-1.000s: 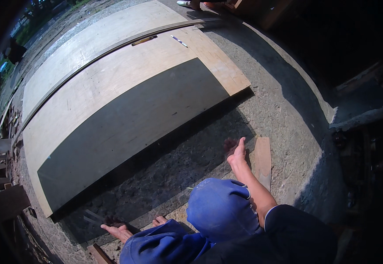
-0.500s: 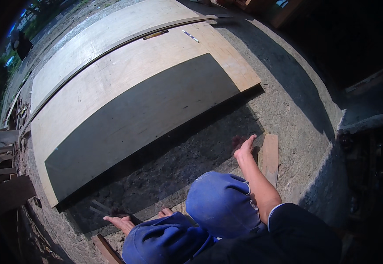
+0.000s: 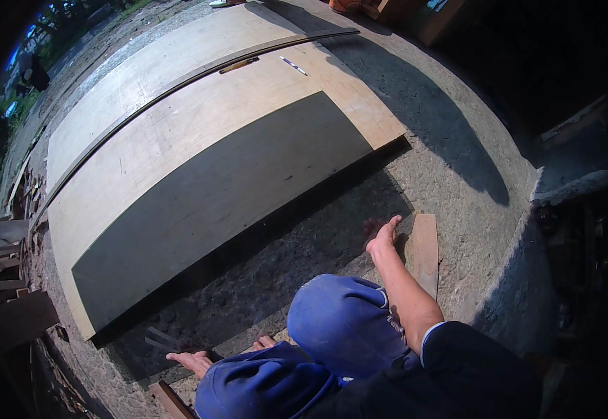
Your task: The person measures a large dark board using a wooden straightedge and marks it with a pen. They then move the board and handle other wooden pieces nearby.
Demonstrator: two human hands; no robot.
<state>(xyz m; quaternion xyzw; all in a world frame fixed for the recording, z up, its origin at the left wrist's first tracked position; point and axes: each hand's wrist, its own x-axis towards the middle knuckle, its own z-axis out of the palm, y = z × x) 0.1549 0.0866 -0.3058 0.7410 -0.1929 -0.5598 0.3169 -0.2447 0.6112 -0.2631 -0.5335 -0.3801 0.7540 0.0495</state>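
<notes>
A large dark, see-through tinted sheet [image 3: 227,192] lies partly over a pale plywood board [image 3: 157,164] and reaches past its near edge toward me. My right hand [image 3: 385,236] holds the sheet's right end; its fingers show dimly through the sheet. At the near left corner, my left hand [image 3: 191,361] grips the other end, with the fingers partly seen through it. Whether the sheet's near part touches the ground cannot be made out. My knees in blue trousers [image 3: 335,314] are bent close to its near edge.
A long dark strip [image 3: 283,43] crosses the plywood. Beyond the sheet lie a white-and-blue pen [image 3: 293,66] and a slim yellowish-brown tool [image 3: 239,65]. Wood pieces rest beside my right forearm [image 3: 425,244] and near my left knee [image 3: 171,399]. Scrap wood [image 3: 0,251] is heaped at left.
The view has shifted slightly, so the plywood and sheet sit a little differently in the picture. Both hands keep their hold on the sheet.
</notes>
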